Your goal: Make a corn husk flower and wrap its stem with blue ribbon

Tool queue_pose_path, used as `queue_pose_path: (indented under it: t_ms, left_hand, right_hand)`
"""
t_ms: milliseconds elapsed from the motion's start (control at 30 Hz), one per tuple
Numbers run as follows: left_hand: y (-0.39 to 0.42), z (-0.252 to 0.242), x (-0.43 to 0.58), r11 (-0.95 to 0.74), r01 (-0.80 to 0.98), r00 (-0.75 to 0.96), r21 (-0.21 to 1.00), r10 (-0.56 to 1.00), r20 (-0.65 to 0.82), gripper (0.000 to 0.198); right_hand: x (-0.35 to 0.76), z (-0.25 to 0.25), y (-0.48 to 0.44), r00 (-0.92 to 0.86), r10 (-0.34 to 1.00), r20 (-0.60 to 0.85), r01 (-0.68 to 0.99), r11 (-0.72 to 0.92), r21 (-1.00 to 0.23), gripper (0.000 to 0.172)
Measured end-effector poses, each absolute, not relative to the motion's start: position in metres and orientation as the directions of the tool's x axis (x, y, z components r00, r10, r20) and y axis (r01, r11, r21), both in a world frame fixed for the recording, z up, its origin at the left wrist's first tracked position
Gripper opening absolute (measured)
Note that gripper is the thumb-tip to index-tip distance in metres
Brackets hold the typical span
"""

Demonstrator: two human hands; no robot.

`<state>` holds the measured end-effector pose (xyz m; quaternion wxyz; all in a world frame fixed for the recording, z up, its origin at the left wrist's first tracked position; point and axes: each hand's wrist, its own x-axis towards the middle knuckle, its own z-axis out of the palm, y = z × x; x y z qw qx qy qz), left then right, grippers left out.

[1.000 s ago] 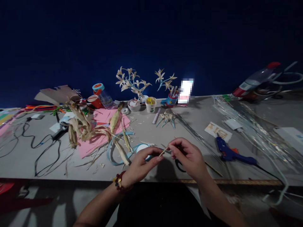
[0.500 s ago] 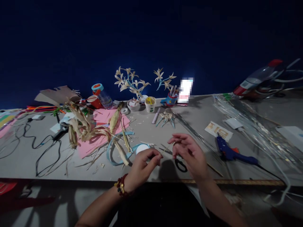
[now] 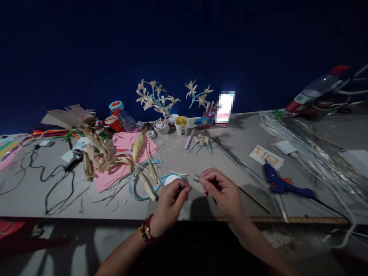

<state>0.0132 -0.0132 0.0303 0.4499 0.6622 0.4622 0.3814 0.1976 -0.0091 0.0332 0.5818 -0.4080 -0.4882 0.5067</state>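
Observation:
My left hand is pinched over the table's front, wearing a beaded bracelet. Between its fingertips and those of my right hand runs a thin pale strip, seemingly corn husk; it is too small to make out well. The right fingers are also drawn together at the strip's other end. Dark scissor tips show beside the right fingertips, while the rest of the scissors is hidden by that hand. Left of my hands lie a roll of light blue tape and dried corn husks.
Behind my hands lie blue-stemmed husk flowers and thin wires. A blue glue gun and thin stick lie to the right. Husk flower sprays, a white cup and a bottle stand at the back.
My right hand has turned and lowered, its raised fingers closing in toward the strip. The scissors' black handle is now covered by it. My left hand has shifted slightly left.

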Motion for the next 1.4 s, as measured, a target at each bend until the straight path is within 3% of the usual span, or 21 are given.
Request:
queue_pose_path:
  t_ms: [633,767,833,967,1100,1233,1400]
  left_hand:
    - [-0.02,0.027,0.006,-0.277,0.305,0.256,0.911,0.945,0.202,0.014]
    - [-0.019,0.031,0.003,-0.329,0.326,0.32,0.886,0.921,0.224,0.014]
    - [-0.016,0.036,0.003,-0.381,0.328,0.349,0.865,0.899,0.264,0.006]
    - [-0.009,0.042,0.009,-0.493,0.326,0.322,0.807,0.86,0.396,0.029]
    - [-0.006,0.043,0.018,-0.569,0.322,0.3,0.757,0.819,0.489,0.014]
    - [-0.006,0.039,0.018,-0.538,0.281,0.211,0.795,0.843,0.495,0.013]
    - [-0.009,0.035,0.016,-0.415,0.134,0.131,0.9,0.907,0.4,0.008]
  right_hand:
    - [0.197,0.027,-0.011,0.069,0.981,0.182,-0.143,0.19,-0.971,0.014]
    - [0.196,0.027,-0.009,0.057,0.985,0.165,-0.169,0.172,-0.97,0.018]
    - [0.197,0.029,-0.007,0.035,0.989,0.147,-0.186,0.151,-0.971,0.019]
    - [0.194,0.032,-0.006,0.009,0.992,0.125,-0.197,0.125,-0.972,0.019]
    - [0.19,0.033,-0.009,-0.004,0.996,0.089,-0.214,0.087,-0.973,0.017]
    - [0.191,0.034,-0.011,0.049,0.998,0.025,-0.265,0.038,-0.964,0.013]
    - [0.195,0.042,-0.011,0.05,0.994,-0.101,-0.415,-0.072,-0.907,0.019]
